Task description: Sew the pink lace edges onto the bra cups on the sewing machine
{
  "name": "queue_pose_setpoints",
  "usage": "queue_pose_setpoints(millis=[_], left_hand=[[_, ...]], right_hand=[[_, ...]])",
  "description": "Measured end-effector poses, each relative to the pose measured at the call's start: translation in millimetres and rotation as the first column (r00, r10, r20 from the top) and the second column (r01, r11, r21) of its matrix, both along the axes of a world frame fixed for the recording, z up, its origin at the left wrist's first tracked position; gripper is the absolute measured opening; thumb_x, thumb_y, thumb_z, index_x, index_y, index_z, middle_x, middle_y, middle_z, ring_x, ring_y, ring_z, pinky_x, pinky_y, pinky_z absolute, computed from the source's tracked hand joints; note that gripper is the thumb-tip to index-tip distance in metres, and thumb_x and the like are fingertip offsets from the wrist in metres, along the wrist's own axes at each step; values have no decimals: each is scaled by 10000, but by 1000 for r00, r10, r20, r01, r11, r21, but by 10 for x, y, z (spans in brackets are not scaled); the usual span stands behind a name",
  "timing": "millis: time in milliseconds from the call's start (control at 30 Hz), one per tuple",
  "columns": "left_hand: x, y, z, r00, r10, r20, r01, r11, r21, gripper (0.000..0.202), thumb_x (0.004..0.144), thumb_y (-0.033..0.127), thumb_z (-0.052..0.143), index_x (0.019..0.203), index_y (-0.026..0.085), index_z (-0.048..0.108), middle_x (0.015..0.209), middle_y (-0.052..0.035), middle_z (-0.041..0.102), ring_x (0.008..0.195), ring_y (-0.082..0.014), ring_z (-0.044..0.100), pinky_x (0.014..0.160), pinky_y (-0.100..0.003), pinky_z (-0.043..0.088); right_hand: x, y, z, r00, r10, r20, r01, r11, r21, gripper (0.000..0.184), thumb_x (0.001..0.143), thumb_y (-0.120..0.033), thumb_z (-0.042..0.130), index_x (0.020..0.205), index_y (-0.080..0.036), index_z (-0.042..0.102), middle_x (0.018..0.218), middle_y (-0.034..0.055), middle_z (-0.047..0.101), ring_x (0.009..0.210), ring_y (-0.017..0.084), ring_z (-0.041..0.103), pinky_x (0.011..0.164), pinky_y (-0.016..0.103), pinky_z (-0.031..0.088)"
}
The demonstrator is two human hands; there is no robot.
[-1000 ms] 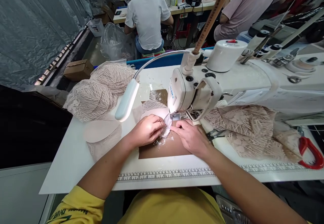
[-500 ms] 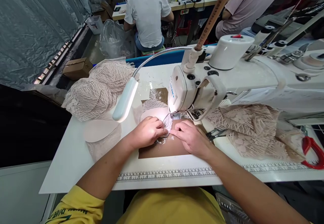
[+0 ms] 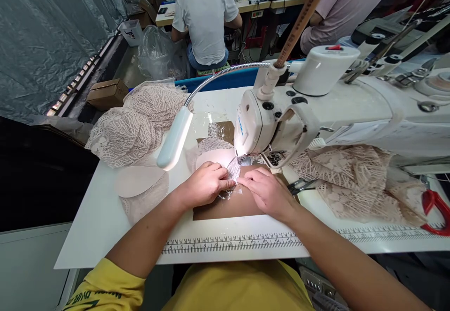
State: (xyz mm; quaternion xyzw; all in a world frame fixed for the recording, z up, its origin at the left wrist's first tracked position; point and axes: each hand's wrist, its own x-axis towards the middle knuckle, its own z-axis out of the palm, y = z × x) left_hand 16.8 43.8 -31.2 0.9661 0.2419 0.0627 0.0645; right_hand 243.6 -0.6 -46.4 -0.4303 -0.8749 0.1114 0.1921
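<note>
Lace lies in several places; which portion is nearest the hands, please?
The lace piece at the sewing machine's head, which the left hand touches; the left heap, flat left piece and right pile lie farther off.

1. On my feed, a white table carries a measuring scale along its six o'clock edge.
2. Lace pieces heap at ten o'clock; a rounded beige piece lies at nine.
3. I see a brown sheet centrally, crumpled lace at three, a sewing machine at one.

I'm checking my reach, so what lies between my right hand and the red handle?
In the head view, a dark metal tool lies just beside your right hand, then bare white tabletop and crumpled lace stretching toward the red handle.
</note>
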Motion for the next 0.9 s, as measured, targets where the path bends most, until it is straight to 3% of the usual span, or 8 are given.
queue_pose_setpoints(millis=[133, 267, 500, 700, 900], left_hand=[[36, -8, 7, 999, 40, 20, -39, 999, -22, 296, 935, 202, 440, 1156, 205, 636, 1158, -83, 622, 919, -203, 524, 800, -339, 414], [127, 4, -18, 997, 78, -22, -77, 996, 40, 355, 956, 214, 386, 1263, 153, 554, 1353, -94, 532, 958, -221, 512, 790, -352, 431], [162, 51, -66, 996, 68, -53, -64, 995, 74, 378, 953, 228, 391, 1285, 136, 547, 1367, -99, 531, 907, -218, 498, 782, -351, 436], [228, 3, -36, 991, 134, -18, -133, 990, 44, 333, 937, 207, 420, 1221, 138, 580, 1327, -95, 558, 906, -219, 504, 778, -345, 439], [279, 9, -95, 991, 133, -6, -133, 990, 50, 358, 910, 183, 443, 1234, 82, 556, 1317, -152, 544, 983, -246, 524, 804, -361, 446]], right_hand=[[-41, -4, 20, 993, 13, 114, -10, 1000, -26, 370, 793, -15, 428, 1034, -170, 663, 872, 67, 606, 804, 191, 450, 698, 290, 335], [-60, -13, 41, 987, 4, 163, -1, 1000, -23, 328, 791, -27, 441, 993, -162, 662, 859, 66, 592, 810, 196, 426, 691, 293, 320], [-51, -25, 50, 987, 3, 159, -11, 999, 48, 280, 840, -50, 429, 940, -170, 661, 798, 53, 565, 802, 191, 407, 690, 296, 303], [-49, -17, 62, 986, -28, 164, 18, 998, 64, 281, 818, -40, 446, 917, -179, 669, 786, 55, 563, 813, 195, 426, 659, 298, 286], [-29, 17, 65, 975, -105, 198, 88, 992, 92, 290, 813, -46, 458, 947, -180, 677, 812, 53, 595, 741, 180, 443, 622, 313, 266]])
